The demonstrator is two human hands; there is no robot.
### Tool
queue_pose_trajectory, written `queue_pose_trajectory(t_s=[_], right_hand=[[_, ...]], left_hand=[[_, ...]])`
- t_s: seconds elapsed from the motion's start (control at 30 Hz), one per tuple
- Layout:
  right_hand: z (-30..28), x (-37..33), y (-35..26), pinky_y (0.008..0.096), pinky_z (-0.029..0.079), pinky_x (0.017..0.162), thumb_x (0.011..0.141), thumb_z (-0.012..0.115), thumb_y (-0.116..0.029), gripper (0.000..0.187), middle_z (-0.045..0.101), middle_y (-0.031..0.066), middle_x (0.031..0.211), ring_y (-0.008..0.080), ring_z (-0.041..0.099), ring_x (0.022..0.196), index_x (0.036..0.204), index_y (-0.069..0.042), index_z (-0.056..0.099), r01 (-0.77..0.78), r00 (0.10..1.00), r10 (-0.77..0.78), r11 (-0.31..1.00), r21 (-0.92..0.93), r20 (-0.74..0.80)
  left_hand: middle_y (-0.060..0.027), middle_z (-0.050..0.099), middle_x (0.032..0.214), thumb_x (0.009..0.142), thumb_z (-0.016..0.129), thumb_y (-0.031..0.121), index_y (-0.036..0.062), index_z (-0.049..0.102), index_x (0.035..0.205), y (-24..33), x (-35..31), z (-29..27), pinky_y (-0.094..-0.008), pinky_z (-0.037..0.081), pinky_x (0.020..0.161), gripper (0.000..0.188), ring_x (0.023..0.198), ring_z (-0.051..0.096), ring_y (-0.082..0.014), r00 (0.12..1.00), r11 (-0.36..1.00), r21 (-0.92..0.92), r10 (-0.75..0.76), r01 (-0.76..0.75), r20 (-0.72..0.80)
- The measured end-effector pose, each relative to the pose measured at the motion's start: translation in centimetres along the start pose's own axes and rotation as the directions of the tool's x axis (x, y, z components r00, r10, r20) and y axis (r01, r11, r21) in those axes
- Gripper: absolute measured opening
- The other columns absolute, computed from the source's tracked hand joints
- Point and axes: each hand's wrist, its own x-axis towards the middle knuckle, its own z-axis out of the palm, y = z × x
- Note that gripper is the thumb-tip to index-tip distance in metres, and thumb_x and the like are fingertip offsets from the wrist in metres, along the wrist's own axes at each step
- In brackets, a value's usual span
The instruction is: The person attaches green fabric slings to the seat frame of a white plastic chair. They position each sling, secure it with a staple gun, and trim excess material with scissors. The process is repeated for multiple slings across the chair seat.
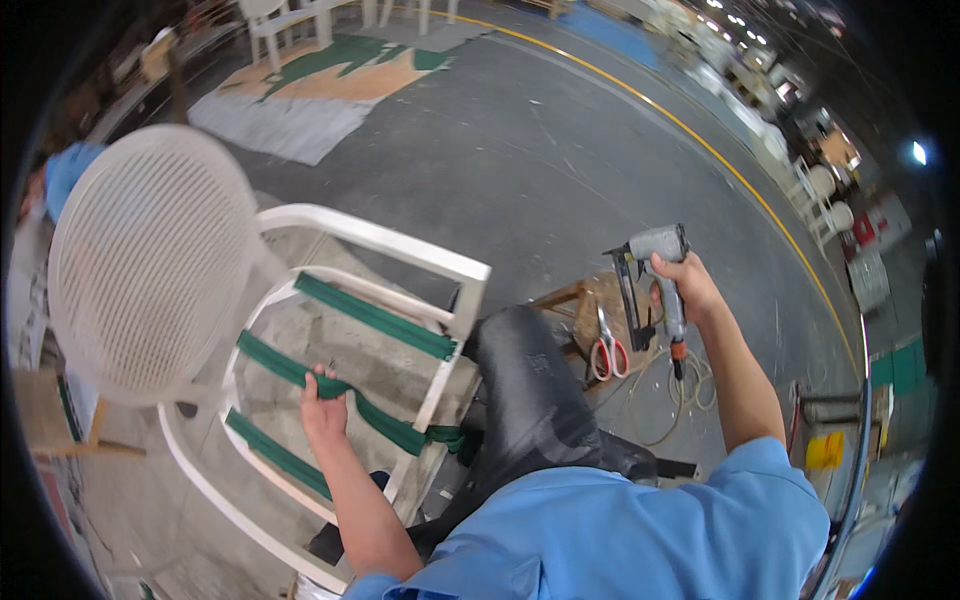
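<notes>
A white armchair frame (375,235) with an oval woven back (150,265) stands in front of me on the left. Green webbing straps (375,315) run across its seat opening. My left hand (325,405) is closed on the middle green webbing strap (385,422), which bends where I grip it and trails over the seat rail near my knee. Off to the right, my right hand (685,285) is wrapped around the handle of a grey pneumatic staple gun (655,243), held up away from the chair. An orange fitting joins its grip to an air hose.
Scissors (606,350) with red-and-white handles rest on a small wooden stool (590,300) right of my leg. Looped hose (655,410) lies on the floor beside it. White chairs (275,25) stand at the far left near a painted floor patch. A blue-sleeved person (68,175) is partly visible behind the chair back.
</notes>
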Motion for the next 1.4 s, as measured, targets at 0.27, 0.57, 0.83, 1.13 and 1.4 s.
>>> queue_pose_trajectory(t_s=[0.27, 0.57, 0.83, 1.13, 1.4], right_hand=[[-9.3, 6.3, 11.4, 0.0331, 0.052, 0.051, 0.089, 0.081, -0.022, 0.031, 0.067, 0.0088, 0.084, 0.0183, 0.063, 0.061, 0.104, 0.001, 0.066, -0.252, 0.95, 0.27, 0.96, 0.125, -0.157], [-7.7, 12.2, 18.4, 0.0321, 0.052, 0.05, 0.098, 0.069, -0.033, 0.03, 0.068, 0.0053, 0.073, 0.0168, 0.063, 0.056, 0.106, -0.004, 0.069, -0.403, 0.914, 0.392, 0.905, 0.132, 0.105], [-8.3, 12.9, 21.8, 0.0421, 0.055, 0.075, 0.087, 0.081, -0.044, 0.055, 0.072, 0.0137, 0.09, 0.0271, 0.069, 0.08, 0.108, 0.006, 0.07, -0.245, 0.959, 0.227, 0.965, -0.094, -0.168], [-9.0, 11.2, 24.8, 0.0471, 0.053, 0.087, 0.078, 0.079, -0.064, 0.075, 0.074, 0.0286, 0.09, 0.0392, 0.072, 0.091, 0.089, 0.01, 0.076, -0.196, 0.917, -0.127, 0.683, -0.703, -0.379], [-8.4, 8.6, 22.5, 0.0423, 0.051, 0.097, 0.096, 0.072, -0.031, 0.05, 0.069, 0.0249, 0.121, 0.0351, 0.068, 0.108, 0.132, 0.002, 0.064, 0.013, 0.798, -0.555, 0.406, -0.914, -0.235]], left_hand=[[0.0001, 0.065, 0.097, 0.105, 0.061, 0.03, 0.0144, 0.064, 0.11, -7.6, -14.2, 0.5, -0.0456, 0.054, 0.088, 0.016, 0.092, 0.064, -0.0204, 0.976, 0.98, 0.107, -0.182, 0.169, 0.122], [-0.0105, 0.067, 0.113, 0.107, 0.057, 0.026, 0.0065, 0.055, 0.127, -10.6, -18.4, -3.3, -0.0573, 0.059, 0.084, 0.027, 0.098, 0.069, -0.0343, 0.916, 0.915, 0.055, -0.399, 0.4, -0.036], [-0.0191, 0.068, 0.122, 0.109, 0.051, 0.019, 0.0038, 0.056, 0.123, -12.2, -17.5, -2.9, -0.0488, 0.059, 0.089, 0.021, 0.104, 0.07, -0.0343, 0.962, 0.947, 0.198, -0.224, 0.253, -0.156], [-0.0213, 0.068, 0.124, 0.11, 0.049, 0.017, 0.0001, 0.053, 0.128, -13.1, -15.2, -3.3, -0.0472, 0.06, 0.089, 0.025, 0.101, 0.071, -0.0337, 0.992, 0.965, 0.253, -0.038, 0.068, -0.121], [-0.0162, 0.072, 0.122, 0.111, 0.049, 0.021, -0.0017, 0.06, 0.125, -14.8, -15.1, -4.7, -0.043, 0.059, 0.088, 0.029, 0.1, 0.073, -0.0297, 0.985, 0.874, 0.463, -0.092, 0.15, -0.145]])
